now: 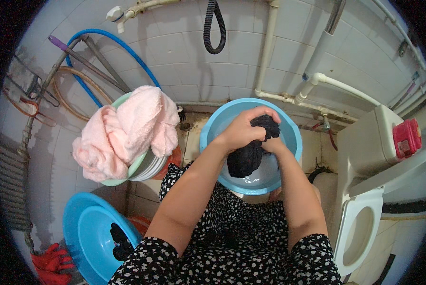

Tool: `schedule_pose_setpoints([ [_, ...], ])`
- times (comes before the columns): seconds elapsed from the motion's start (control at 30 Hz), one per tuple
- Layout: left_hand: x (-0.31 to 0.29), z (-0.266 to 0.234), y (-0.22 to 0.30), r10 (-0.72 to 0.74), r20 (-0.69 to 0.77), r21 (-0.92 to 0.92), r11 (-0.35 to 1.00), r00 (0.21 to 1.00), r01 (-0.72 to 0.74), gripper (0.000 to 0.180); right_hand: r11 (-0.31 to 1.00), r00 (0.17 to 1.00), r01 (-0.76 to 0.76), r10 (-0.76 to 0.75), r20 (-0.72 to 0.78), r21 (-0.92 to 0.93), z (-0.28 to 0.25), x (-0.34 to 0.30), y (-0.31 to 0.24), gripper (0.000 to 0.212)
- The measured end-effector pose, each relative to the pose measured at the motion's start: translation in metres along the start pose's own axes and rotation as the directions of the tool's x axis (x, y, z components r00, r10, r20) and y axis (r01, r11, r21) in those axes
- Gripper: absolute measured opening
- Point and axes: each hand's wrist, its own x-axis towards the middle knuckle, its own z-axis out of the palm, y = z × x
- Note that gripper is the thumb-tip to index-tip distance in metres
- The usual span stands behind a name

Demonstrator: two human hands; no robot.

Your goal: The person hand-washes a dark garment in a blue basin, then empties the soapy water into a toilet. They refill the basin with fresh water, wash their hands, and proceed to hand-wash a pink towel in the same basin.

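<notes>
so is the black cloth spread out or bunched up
Bunched up: the black cloth hangs in a creased clump over the light-blue basin, with the left hand gripping its top and the right hand against it.

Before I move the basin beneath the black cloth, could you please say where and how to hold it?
Probably at the left and right of its rim, coming from outside: the basin is round and wide, with its rim exposed on both sides. Glints inside suggest liquid, so keeping it level seems wise.
</notes>
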Motion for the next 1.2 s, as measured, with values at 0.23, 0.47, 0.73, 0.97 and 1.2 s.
schedule_pose_setpoints([
  [0.23,-0.014,-0.006,0.019,0.089,0.084,-0.013,0.996,0.992,-0.089,0.039,0.982,0.99,0.134,-0.139,0.028,0.132,0.014,-0.011,-0.009,0.046],
  [0.47,-0.018,-0.016,0.028,0.106,-0.1,-0.207,0.97,0.989,-0.125,0.085,0.344,0.884,0.034,0.428,-0.189,0.938,-0.016,0.008,-0.019,0.04],
  [0.73,-0.008,-0.024,-0.026,-0.132,-0.146,0.028,0.99,0.98,0.138,0.066,0.244,0.735,0.613,0.17,-0.656,0.751,-0.085,-0.022,-0.054,0.031],
  [0.97,-0.01,-0.015,-0.042,0.044,-0.116,0.242,0.97,0.992,-0.015,0.088,0.984,0.665,0.109,-0.176,-0.726,-0.139,-0.073,-0.023,-0.061,0.039],
  [1.2,-0.007,0.006,-0.03,0.128,-0.311,0.435,0.9,0.942,0.021,0.093,0.98,0.913,0.084,-0.149,-0.379,-0.182,-0.055,-0.032,-0.092,0.053],
])
